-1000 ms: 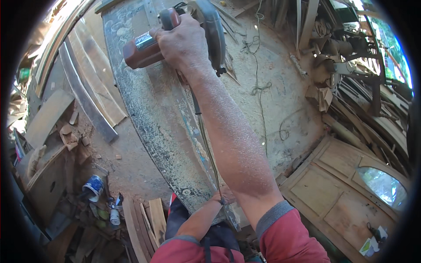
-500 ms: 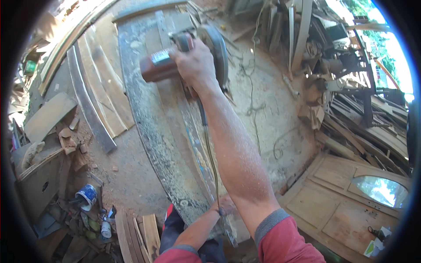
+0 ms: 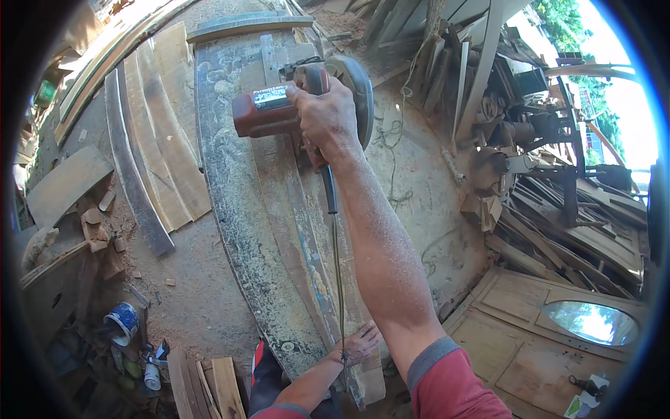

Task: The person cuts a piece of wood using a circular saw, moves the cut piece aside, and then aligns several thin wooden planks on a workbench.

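Observation:
My right hand (image 3: 326,115) grips the top handle of a red-brown power saw (image 3: 262,122) with a dark round blade guard (image 3: 356,84). The saw rests near the far end of a long, narrow wooden board (image 3: 314,265), which lies on a sawdust-speckled plank (image 3: 237,230) with a dark edge. At the near end, below my right forearm, my left hand (image 3: 359,342) lies on the board with its fingers spread. A cord runs from the saw handle down past my left wrist. The blade itself is hidden.
Loose boards (image 3: 157,140) lie on the left, near offcuts, a blue-and-white bucket (image 3: 122,321) and a small can (image 3: 152,377). Machinery (image 3: 530,133) and stacked wood (image 3: 572,230) fill the right, above a panelled door (image 3: 502,300) with oval glass. A tangled rope (image 3: 398,140) lies beside the plank.
The view has shifted, so the saw and the top end of the plank sit lower in the picture. My left hand's spread fingers show more clearly. My right hand keeps its grip.

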`<state>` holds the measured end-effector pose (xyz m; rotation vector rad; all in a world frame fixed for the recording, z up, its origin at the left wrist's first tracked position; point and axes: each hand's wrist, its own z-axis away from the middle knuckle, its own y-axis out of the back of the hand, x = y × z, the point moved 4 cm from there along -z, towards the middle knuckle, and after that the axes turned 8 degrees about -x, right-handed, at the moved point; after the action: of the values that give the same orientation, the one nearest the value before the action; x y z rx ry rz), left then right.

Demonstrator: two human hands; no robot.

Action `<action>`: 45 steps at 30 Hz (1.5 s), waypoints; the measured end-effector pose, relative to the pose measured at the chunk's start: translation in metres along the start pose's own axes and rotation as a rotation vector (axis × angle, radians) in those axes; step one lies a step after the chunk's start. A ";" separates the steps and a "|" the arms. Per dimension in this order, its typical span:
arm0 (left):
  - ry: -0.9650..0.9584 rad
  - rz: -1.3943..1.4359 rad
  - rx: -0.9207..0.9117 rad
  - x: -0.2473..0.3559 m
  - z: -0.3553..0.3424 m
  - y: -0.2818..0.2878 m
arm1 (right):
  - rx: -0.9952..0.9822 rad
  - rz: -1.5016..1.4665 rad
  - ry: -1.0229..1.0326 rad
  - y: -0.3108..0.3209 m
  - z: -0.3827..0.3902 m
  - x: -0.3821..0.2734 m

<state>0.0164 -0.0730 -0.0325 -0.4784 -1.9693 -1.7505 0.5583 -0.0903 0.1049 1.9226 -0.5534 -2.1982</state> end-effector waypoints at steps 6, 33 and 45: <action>0.035 0.202 0.051 -0.007 0.004 -0.012 | -0.043 0.030 -0.090 -0.011 -0.021 -0.005; 0.025 -0.040 0.005 -0.005 0.006 -0.006 | 0.127 0.227 -0.079 0.128 0.147 0.015; 0.089 -0.157 -0.184 0.007 -0.007 0.029 | 0.124 -0.681 -0.732 0.362 0.592 0.145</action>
<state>0.0270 -0.0769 -0.0043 -0.3061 -1.8360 -2.0258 -0.0869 -0.3777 0.1699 1.4230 -0.0986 -3.4012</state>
